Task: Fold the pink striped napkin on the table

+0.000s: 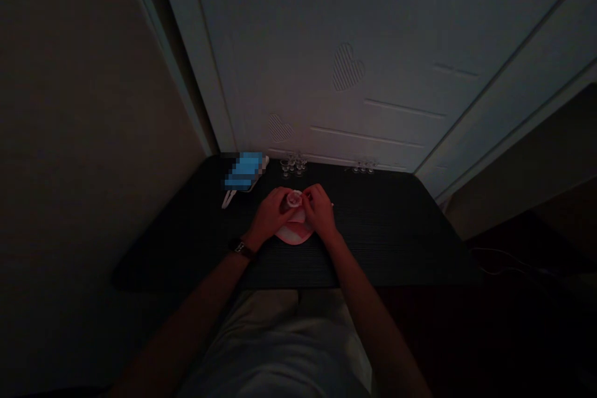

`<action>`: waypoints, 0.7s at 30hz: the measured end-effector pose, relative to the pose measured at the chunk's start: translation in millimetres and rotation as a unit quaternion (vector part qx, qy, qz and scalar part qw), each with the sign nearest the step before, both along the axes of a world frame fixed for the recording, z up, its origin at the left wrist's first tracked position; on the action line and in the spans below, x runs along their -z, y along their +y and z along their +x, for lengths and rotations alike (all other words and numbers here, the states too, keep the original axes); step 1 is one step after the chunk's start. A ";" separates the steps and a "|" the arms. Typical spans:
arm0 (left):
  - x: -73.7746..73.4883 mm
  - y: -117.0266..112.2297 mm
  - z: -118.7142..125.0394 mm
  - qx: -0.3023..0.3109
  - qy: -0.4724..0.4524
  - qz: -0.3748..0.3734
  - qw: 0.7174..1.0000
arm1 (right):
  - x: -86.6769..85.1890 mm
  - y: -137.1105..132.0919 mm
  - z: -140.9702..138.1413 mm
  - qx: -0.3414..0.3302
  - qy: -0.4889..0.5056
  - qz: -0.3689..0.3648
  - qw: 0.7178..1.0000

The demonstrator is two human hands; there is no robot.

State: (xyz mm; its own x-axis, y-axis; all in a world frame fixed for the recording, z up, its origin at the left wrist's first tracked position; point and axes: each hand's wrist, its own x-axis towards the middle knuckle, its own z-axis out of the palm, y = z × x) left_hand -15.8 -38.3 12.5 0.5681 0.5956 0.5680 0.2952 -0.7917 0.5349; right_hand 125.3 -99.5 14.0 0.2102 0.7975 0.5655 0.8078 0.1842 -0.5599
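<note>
The scene is very dark, and much of it is hard to read. Both hands meet at the middle of a black table [396,230], closed around a small round object [294,200] with a pale pinkish rim. It may be a little glass, but the fingers hide its body. The left hand [270,214], with a wristwatch [242,249] on its wrist, wraps it from the left with curled fingers. The right hand [321,211] has its fingertips pressed to the object's right side. Under the hands lies a pink thing [293,235], either cloth or plate (only its near edge shows). At the table's far edge stand two clusters of small clear glasses [293,165] [364,166], well apart from each other. At the back left a blue item [245,171] is blurred out. Behind the table rises a white panelled door [347,68] with heart-shaped cut-outs, and a plain wall runs along the left. The object's round face points up towards the camera. Its long axis cannot be made out.
</note>
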 end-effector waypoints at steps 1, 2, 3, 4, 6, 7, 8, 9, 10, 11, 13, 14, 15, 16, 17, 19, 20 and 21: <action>0.0 -0.4 -0.1 -0.003 -0.002 -0.008 1.000 | 0.1 -0.1 -0.3 -0.001 0.001 0.000 1.000; -0.1 -0.8 -0.2 -0.005 -0.004 -0.015 1.000 | 0.2 -0.1 -0.4 -0.002 0.003 0.001 1.000; -0.3 -1.2 -0.4 -0.006 -0.004 -0.022 1.000 | 0.4 -0.1 -0.4 -0.004 0.005 0.003 1.000; -0.4 -1.6 -0.5 -0.007 -0.004 -0.027 1.000 | 0.6 -0.1 -0.3 -0.005 0.007 0.005 1.000; -0.8 -2.3 -0.8 -0.003 -0.003 -0.035 0.999 | 1.0 0.1 0.5 -0.006 0.010 0.009 1.000; -0.9 -2.4 -0.9 0.001 -0.003 -0.036 0.999 | 1.1 0.2 1.0 -0.006 0.012 0.012 1.000; -1.1 -2.4 -1.0 0.004 -0.003 -0.037 0.999 | 1.1 0.3 1.5 -0.005 0.013 0.014 1.000; -1.4 -2.3 -1.1 0.006 -0.005 -0.038 0.999 | 1.1 0.3 2.0 -0.004 0.014 0.016 1.000; -1.7 -2.0 -1.2 0.008 -0.009 -0.040 0.999 | 1.0 0.2 2.3 -0.005 0.013 0.017 1.000; -2.2 -1.6 -1.4 0.010 -0.015 -0.043 0.999 | 0.9 0.0 2.4 -0.007 0.010 0.017 1.000; -3.3 -0.7 -1.7 0.013 -0.032 -0.051 0.998 | 0.8 -0.4 2.1 -0.021 -0.003 0.013 1.000; -3.7 -0.2 -1.8 0.016 -0.040 -0.055 0.998 | 0.9 -0.6 1.7 -0.031 -0.012 0.011 0.999; -4.1 0.2 -1.9 0.018 -0.046 -0.057 0.997 | 1.1 -0.6 1.4 -0.039 -0.020 0.009 0.999; -4.2 0.7 -2.0 0.021 -0.049 -0.059 0.997 | 1.5 -0.5 1.0 -0.047 -0.027 0.008 0.998; -4.2 1.2 -2.0 0.024 -0.051 -0.060 0.997 | 1.9 -0.3 0.7 -0.053 -0.032 0.006 0.998; -3.7 2.0 -2.0 0.027 -0.051 -0.061 0.997 | 2.5 0.4 0.5 -0.060 -0.036 0.004 0.998; -3.4 2.4 -2.0 0.028 -0.049 -0.061 0.997 | 2.7 0.8 0.5 -0.063 -0.036 0.002 0.997; -3.1 2.7 -2.0 0.027 -0.046 -0.059 0.997 | 2.8 1.0 0.5 -0.065 -0.034 0.001 0.997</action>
